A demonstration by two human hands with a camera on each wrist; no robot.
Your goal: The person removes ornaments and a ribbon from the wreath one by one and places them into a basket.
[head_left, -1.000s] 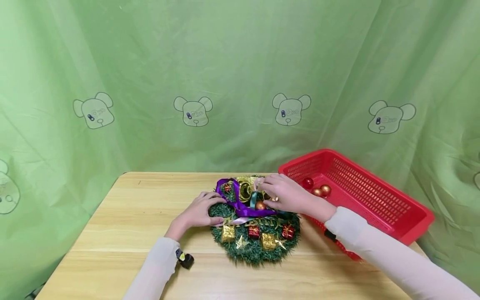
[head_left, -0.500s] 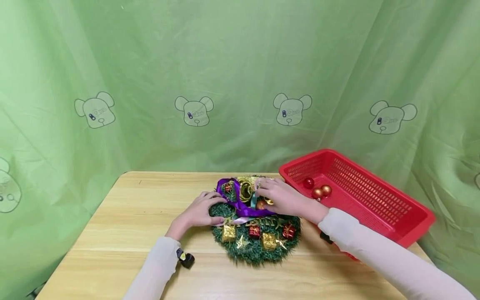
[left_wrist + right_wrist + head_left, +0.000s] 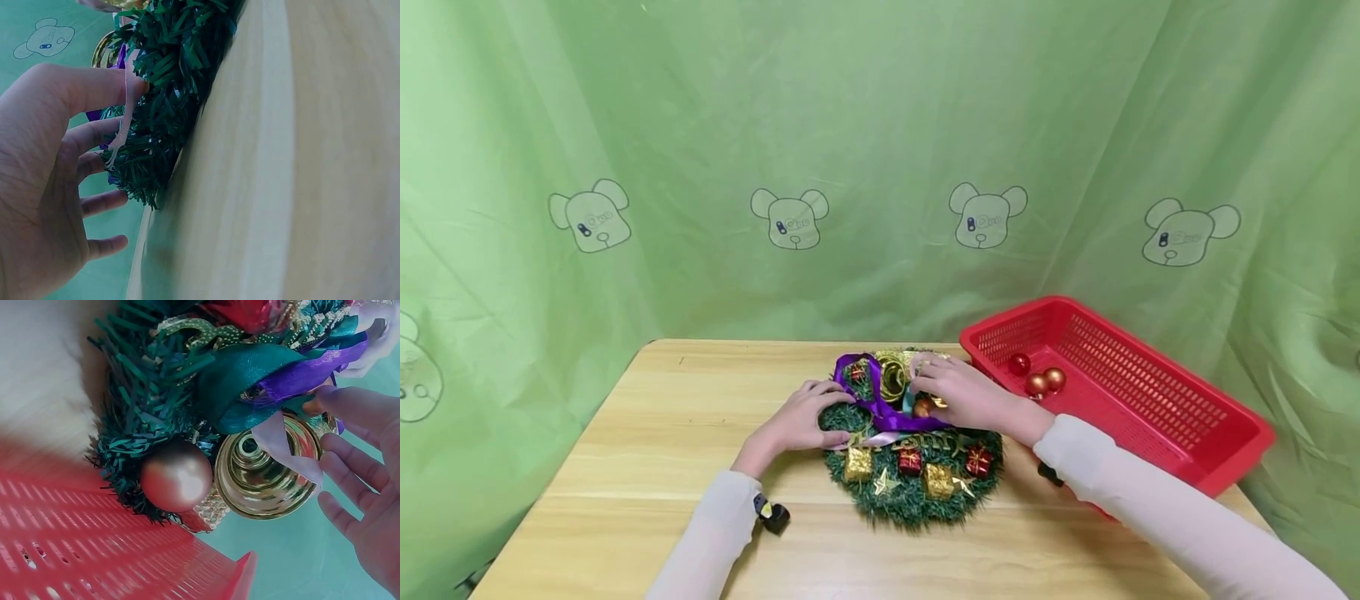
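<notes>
A green tinsel wreath [image 3: 898, 500] lies on the table, decorated with small gift boxes, gold stars, gold bells and a purple ribbon [image 3: 891, 417]. My left hand [image 3: 801, 421] grips its left side, with the thumb pressing the tinsel beside a pale pink ribbon [image 3: 129, 106] and the other fingers at the rim. Over the upper right part, my right hand [image 3: 973, 396] holds a copper bauble [image 3: 922, 407] between thumb and fingers, though the fingertips are partly hidden. Close to those fingers hangs a gold bell [image 3: 265, 481]. Another copper bauble [image 3: 177, 478] sits at the wreath's edge.
A red perforated basket [image 3: 1157, 375] stands tilted at an angle on the right, close to my right forearm. Inside it lie a red bauble [image 3: 1019, 364] and two copper baubles [image 3: 1045, 382]. A green curtain [image 3: 880, 125] hangs behind the wooden table [image 3: 662, 467].
My right hand has shifted slightly left and closer around the copper bauble, covering more of it. My left hand keeps its place on the wreath.
</notes>
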